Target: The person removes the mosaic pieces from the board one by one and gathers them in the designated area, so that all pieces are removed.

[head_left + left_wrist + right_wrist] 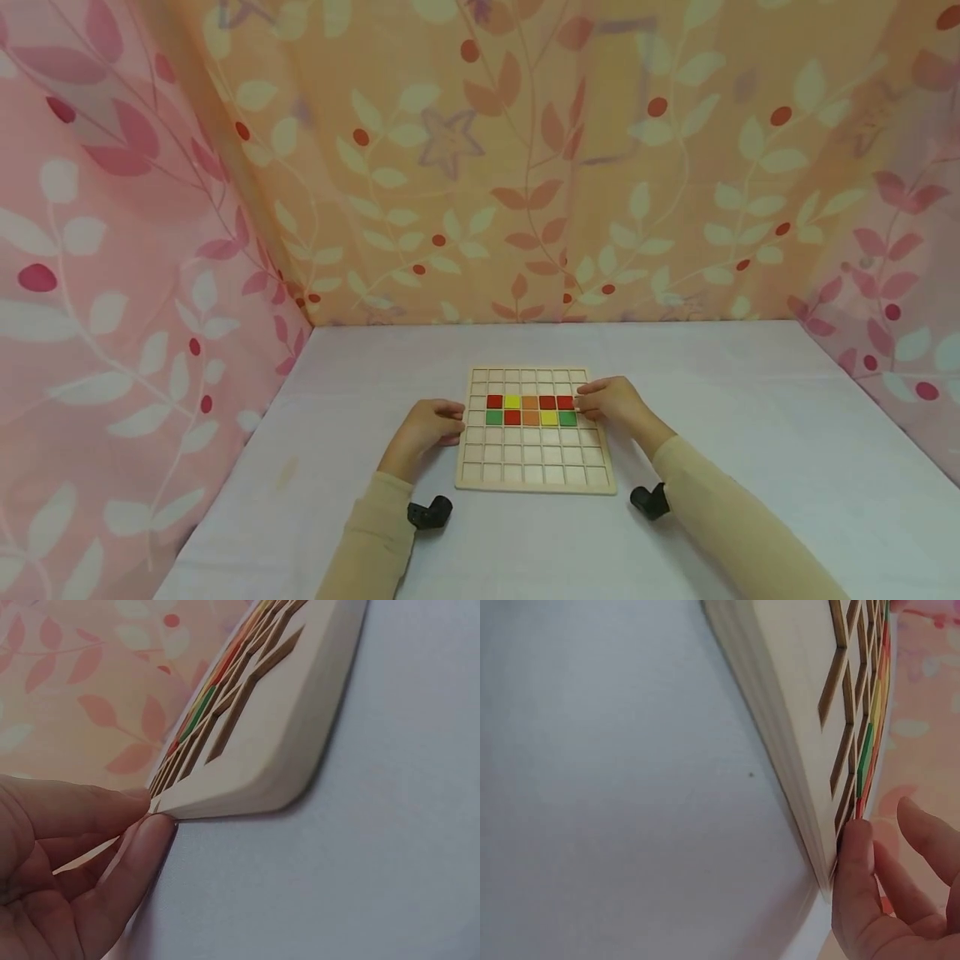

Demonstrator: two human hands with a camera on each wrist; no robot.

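A square wooden grid board (534, 478) lies flat on the table. Across it run two rows of coloured square tiles in red, yellow, orange and green, with a green tile (567, 418) and a red tile (566, 402) at the right end. My left hand (427, 432) is at the board's left edge, where thumb and fingertips (154, 832) come together on the rim. On the opposite side, my right hand (617, 402) reaches over the right edge beside the end tiles. Its thumb (859, 840) is at the board's edge and another finger stands apart; no piece shows between them.
A pale cloth covers the table (345, 367). Behind it hangs an orange leaf-patterned curtain (420, 192), with a pink one (127, 275) at the left and another (885, 275) at the right. Black wrist devices (430, 512) sit at both sleeves.
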